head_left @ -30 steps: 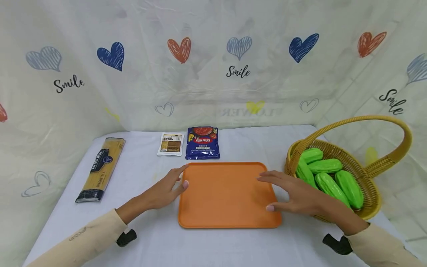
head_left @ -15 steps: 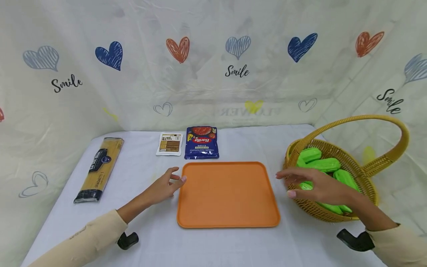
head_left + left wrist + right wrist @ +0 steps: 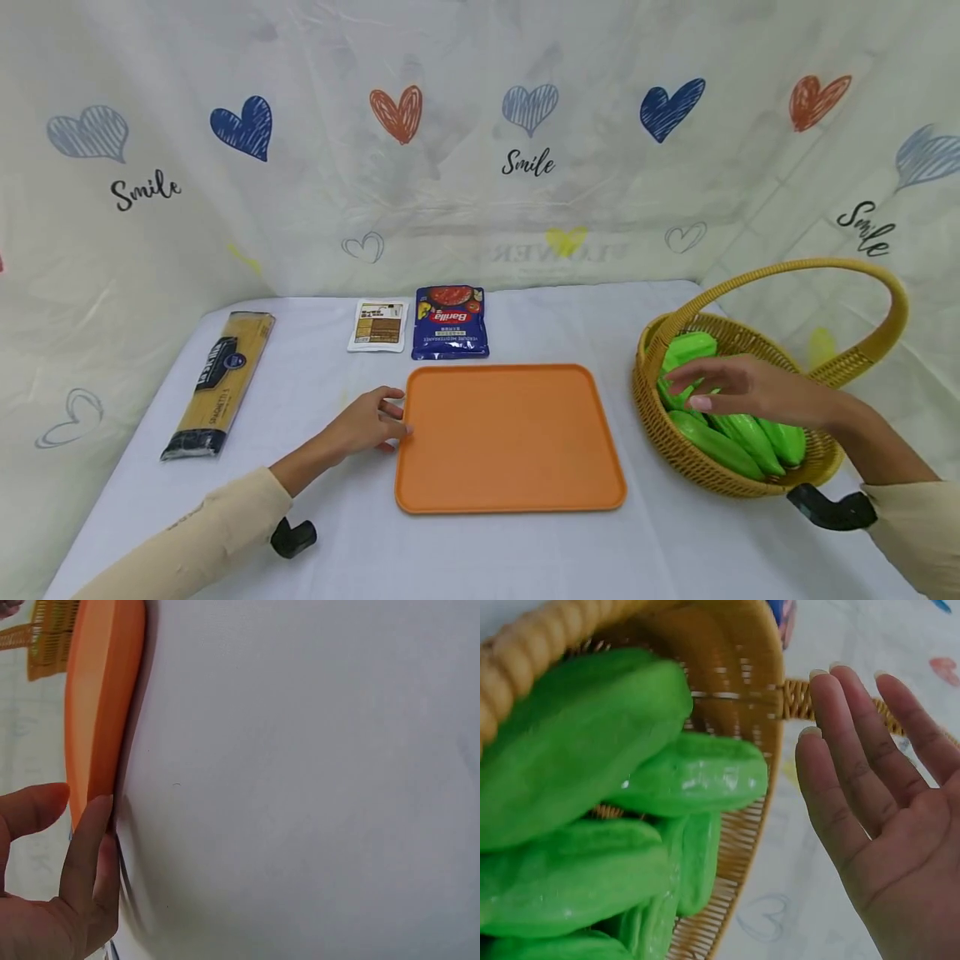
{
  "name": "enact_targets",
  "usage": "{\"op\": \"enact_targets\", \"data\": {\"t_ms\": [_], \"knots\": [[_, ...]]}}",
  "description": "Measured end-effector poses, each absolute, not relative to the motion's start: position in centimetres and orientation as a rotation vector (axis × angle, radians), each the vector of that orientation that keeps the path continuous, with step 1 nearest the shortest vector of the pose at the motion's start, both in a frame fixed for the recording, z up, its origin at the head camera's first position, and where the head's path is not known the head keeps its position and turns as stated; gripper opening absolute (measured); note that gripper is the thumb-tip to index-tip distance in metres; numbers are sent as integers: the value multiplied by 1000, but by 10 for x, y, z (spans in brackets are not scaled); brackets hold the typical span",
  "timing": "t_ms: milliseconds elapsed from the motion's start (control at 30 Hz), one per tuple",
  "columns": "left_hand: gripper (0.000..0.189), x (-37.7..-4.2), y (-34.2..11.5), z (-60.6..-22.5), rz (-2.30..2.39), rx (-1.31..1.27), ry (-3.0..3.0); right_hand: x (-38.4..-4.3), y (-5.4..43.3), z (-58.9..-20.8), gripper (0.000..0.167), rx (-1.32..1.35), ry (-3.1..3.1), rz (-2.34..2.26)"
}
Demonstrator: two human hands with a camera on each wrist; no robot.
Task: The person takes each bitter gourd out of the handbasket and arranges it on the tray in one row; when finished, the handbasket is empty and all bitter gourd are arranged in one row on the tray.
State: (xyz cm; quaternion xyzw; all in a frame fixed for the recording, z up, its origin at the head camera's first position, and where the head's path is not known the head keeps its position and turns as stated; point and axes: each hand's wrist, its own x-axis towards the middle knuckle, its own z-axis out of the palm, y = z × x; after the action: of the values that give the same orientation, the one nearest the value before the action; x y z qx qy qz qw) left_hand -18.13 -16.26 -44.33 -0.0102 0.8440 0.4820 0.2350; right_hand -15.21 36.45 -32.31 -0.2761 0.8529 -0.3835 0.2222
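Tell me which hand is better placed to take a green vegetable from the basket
Probably the right hand: it appears over the green vegetables in the wicker basket, fingers apart, holding nothing. The left hand is farther away, at the left edge of the orange tray.

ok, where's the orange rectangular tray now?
In the head view, the tray sits lower centre, with the left hand at its left edge, the tan wicker basket to its right and the blue Barilla pouch beyond its far edge.
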Motion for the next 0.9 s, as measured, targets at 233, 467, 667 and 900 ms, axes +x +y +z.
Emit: {"op": "enact_targets", "data": {"t_ms": [233,467,667,900], "knots": [[65,-182,-159,-449,1399,-23,2306,-163,379,-316,41,-642,2499,-905],[65,-182,-158,-448,1362,-48,2338,-176,387,-312,46,-550,2549,-848],[64,-181,-158,-447,1389,-32,2332,-189,391,-314,49,-512,2588,-795],[64,-179,-157,-447,1377,-39,2334,-205,394,-325,51,-482,2570,-809]]}}
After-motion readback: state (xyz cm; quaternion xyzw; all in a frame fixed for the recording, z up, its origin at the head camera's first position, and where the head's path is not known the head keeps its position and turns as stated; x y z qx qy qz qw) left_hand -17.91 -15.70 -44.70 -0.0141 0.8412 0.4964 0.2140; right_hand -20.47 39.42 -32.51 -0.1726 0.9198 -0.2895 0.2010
